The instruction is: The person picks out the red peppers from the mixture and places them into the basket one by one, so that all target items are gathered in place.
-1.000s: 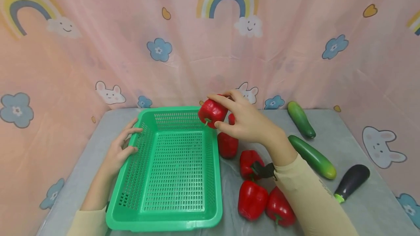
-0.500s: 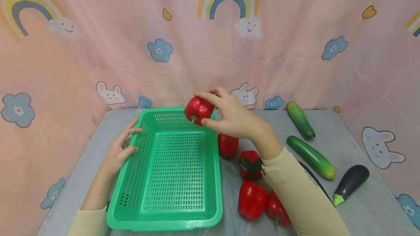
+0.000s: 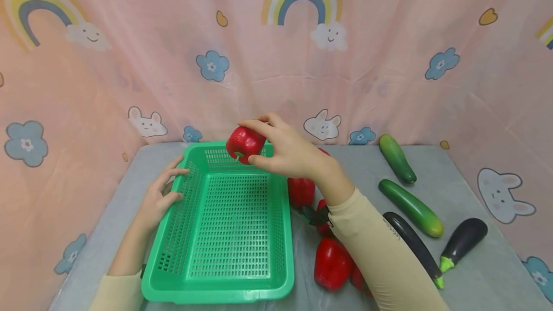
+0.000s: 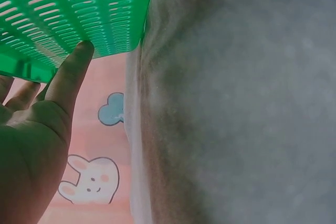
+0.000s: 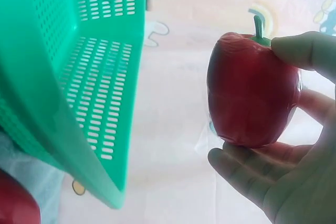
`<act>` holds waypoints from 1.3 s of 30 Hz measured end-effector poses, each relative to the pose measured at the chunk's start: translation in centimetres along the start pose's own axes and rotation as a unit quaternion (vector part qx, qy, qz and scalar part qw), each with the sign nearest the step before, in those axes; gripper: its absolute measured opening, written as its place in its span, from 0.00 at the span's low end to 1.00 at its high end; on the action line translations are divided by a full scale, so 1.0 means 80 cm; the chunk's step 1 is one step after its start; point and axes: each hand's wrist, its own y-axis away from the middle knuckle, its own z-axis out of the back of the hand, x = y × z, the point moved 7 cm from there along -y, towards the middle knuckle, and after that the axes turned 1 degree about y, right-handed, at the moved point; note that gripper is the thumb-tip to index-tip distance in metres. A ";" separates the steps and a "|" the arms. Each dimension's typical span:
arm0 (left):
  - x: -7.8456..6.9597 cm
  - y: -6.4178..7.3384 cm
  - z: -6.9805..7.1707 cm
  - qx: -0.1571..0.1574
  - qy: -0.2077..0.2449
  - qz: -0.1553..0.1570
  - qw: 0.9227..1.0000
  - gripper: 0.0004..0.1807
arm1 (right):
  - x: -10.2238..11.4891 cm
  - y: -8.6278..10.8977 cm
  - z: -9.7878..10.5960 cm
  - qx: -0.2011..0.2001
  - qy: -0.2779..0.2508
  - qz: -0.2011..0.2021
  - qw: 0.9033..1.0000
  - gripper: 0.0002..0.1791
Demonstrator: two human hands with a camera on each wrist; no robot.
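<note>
My right hand [image 3: 287, 150] holds a red bell pepper [image 3: 245, 144] above the far end of a green plastic basket [image 3: 218, 296]. In the right wrist view the pepper [image 5: 252, 90] has its green stem pointing up, with the thumb by the stem and fingers around its other end. At the basket's left side, my left hand [image 3: 157, 200] grips the rim. The left wrist view shows one finger [image 4: 73, 74] of it against the slotted outer wall [image 4: 89, 17]. The basket's slotted floor holds nothing.
Several red bell peppers [image 3: 332, 264] lie right of the basket, some partly hidden under the right arm. Farther right are two green cucumber-like vegetables [image 3: 410, 208] and two eggplants [image 3: 464, 241]. A pink patterned curtain [image 3: 276, 61] hangs behind the grey-covered table [image 3: 468, 181].
My right hand has carried the bell pepper left, from the basket's far right corner to over its far end. More of the long eggplant shows now. The left hand stays on the rim.
</note>
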 end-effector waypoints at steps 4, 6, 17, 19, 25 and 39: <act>-0.003 0.000 0.001 -0.001 0.001 0.000 1.000 0.29 | 0.004 -0.008 -0.008 0.005 -0.007 -0.001 1.000 0.41; -0.004 0.000 0.002 -0.001 0.004 0.000 1.000 0.29 | 0.006 -0.012 -0.012 0.009 -0.007 0.000 1.000 0.41; -0.006 0.001 0.004 -0.002 -0.001 -0.002 1.000 0.29 | 0.014 -0.028 -0.036 0.029 -0.010 -0.001 1.000 0.41; -0.006 0.003 0.004 -0.002 -0.003 -0.007 1.000 0.29 | 0.015 -0.030 -0.041 0.033 -0.013 -0.003 0.999 0.41; -0.002 0.006 0.002 -0.002 -0.001 0.000 1.000 0.29 | 0.015 -0.034 -0.055 0.041 -0.007 -0.006 0.999 0.42; 0.006 -0.002 0.002 -0.006 0.007 0.009 1.000 0.28 | 0.008 -0.055 -0.084 0.062 -0.009 -0.001 0.998 0.41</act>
